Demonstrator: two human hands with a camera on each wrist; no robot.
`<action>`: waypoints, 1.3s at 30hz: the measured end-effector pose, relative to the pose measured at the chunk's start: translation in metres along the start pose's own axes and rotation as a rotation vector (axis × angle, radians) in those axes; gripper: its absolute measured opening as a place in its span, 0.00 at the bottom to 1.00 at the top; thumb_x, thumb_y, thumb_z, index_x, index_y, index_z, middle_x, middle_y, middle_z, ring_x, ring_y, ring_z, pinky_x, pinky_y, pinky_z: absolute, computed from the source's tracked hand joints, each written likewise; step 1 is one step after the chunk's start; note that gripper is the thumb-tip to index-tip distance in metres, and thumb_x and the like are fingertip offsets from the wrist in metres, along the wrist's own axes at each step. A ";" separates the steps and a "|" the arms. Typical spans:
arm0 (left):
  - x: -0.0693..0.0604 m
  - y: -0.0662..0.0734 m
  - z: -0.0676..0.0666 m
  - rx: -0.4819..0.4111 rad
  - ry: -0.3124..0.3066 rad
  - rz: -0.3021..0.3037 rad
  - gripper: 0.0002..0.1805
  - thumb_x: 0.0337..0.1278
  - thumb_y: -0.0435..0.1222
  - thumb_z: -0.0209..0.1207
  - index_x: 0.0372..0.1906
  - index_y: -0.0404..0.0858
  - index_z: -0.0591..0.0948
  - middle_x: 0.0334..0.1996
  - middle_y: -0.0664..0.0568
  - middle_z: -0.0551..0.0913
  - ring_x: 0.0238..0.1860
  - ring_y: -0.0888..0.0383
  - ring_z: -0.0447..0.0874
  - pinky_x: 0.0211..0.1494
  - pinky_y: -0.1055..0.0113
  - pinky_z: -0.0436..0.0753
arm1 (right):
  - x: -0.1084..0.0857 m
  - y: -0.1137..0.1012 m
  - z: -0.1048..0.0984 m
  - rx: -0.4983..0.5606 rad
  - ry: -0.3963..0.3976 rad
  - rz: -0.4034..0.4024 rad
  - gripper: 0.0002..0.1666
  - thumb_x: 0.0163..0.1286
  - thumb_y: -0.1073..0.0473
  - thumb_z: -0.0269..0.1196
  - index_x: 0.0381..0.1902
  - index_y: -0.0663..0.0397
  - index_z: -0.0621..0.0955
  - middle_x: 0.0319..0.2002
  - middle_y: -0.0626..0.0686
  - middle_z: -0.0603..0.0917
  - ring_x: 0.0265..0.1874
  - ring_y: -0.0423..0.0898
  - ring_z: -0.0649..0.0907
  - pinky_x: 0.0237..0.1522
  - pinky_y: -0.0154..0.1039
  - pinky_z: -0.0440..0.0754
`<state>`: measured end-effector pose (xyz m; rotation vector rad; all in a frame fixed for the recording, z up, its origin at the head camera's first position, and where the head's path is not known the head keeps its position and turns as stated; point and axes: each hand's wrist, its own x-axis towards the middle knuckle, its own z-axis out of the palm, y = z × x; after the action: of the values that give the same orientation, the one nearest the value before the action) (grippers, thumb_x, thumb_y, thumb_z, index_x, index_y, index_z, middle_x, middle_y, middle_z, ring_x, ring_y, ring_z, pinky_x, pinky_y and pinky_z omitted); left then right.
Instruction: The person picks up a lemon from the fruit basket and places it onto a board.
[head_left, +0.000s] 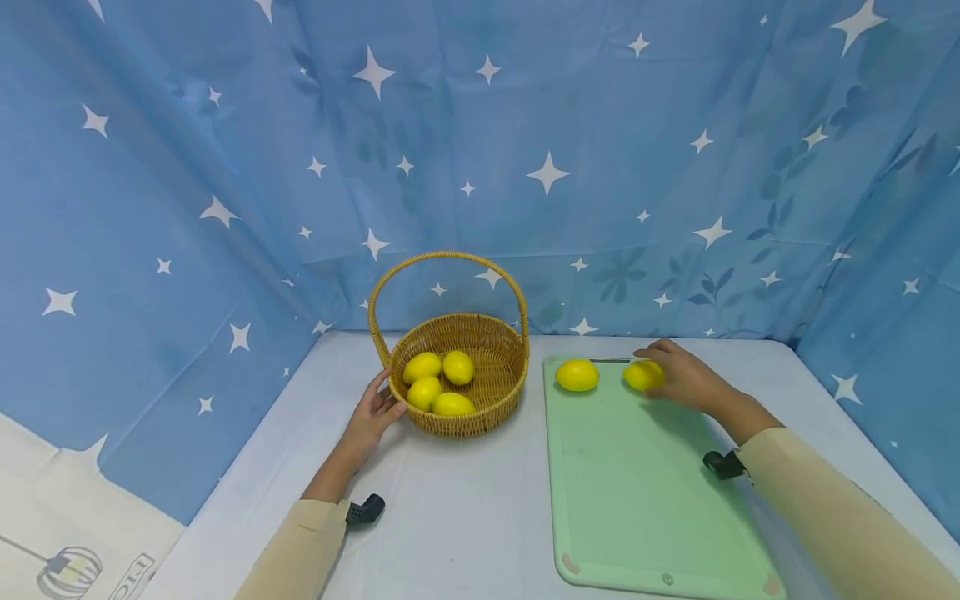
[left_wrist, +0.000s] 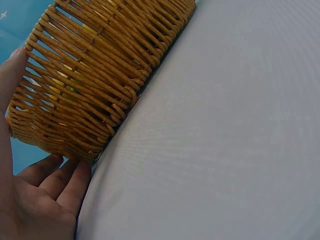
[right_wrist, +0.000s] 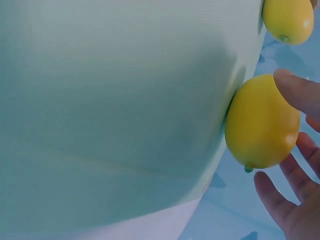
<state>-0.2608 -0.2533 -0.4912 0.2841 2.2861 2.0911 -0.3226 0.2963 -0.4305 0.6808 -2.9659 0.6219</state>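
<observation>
The wicker basket (head_left: 456, 425), placed on the white surface (head_left: 465, 517), was held at its left side by the left-hand grip (head_left: 372, 419), with thumb and fingers set against the woven wall. Four yellow lemons (head_left: 424, 393) were contained in it, gathered toward its left and near side, and the tall handle (head_left: 450, 254) was arched upright above them. To the right of the basket, a pale green board (head_left: 637, 475) was laid flat. Near its far edge, the right-hand lemon (head_left: 637, 375) was loosely enclosed by the right-hand grip (head_left: 682, 379), the thumb on one side and the fingers curled around the other; the fruit was seen against the board. Another lemon (head_left: 577, 375) was left untouched just beside it. The surface was backed by a blue star-patterned curtain (head_left: 480, 125).
</observation>
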 end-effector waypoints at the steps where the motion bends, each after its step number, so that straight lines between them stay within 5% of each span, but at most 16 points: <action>1: -0.001 0.003 0.001 -0.002 -0.004 -0.003 0.42 0.68 0.35 0.58 0.78 0.50 0.48 0.74 0.36 0.50 0.73 0.42 0.53 0.69 0.50 0.61 | 0.000 -0.001 -0.001 -0.010 -0.004 -0.004 0.40 0.57 0.59 0.73 0.66 0.61 0.72 0.60 0.64 0.69 0.56 0.65 0.71 0.57 0.67 0.68; 6: -0.008 0.019 0.005 0.023 -0.009 -0.014 0.44 0.67 0.36 0.60 0.78 0.46 0.47 0.74 0.34 0.51 0.72 0.41 0.53 0.69 0.52 0.62 | 0.001 -0.003 -0.003 -0.064 -0.022 -0.010 0.39 0.57 0.61 0.73 0.66 0.60 0.72 0.59 0.64 0.70 0.55 0.63 0.72 0.56 0.65 0.71; 25: -0.009 0.022 0.005 0.021 -0.011 -0.022 0.44 0.66 0.38 0.60 0.78 0.47 0.47 0.73 0.34 0.52 0.72 0.42 0.56 0.68 0.51 0.63 | 0.006 -0.002 -0.001 -0.056 -0.024 0.012 0.44 0.54 0.59 0.76 0.67 0.64 0.71 0.60 0.68 0.68 0.58 0.67 0.68 0.57 0.67 0.68; 39: 0.002 -0.007 0.000 0.038 0.028 0.006 0.42 0.66 0.41 0.60 0.77 0.55 0.51 0.74 0.39 0.55 0.72 0.45 0.57 0.69 0.51 0.63 | 0.008 0.000 0.009 -0.085 -0.019 0.001 0.38 0.54 0.67 0.73 0.63 0.66 0.74 0.55 0.66 0.71 0.54 0.66 0.71 0.56 0.65 0.70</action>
<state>-0.2639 -0.2537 -0.4977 0.2648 2.3458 2.0694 -0.3292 0.2896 -0.4379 0.6826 -2.9904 0.4882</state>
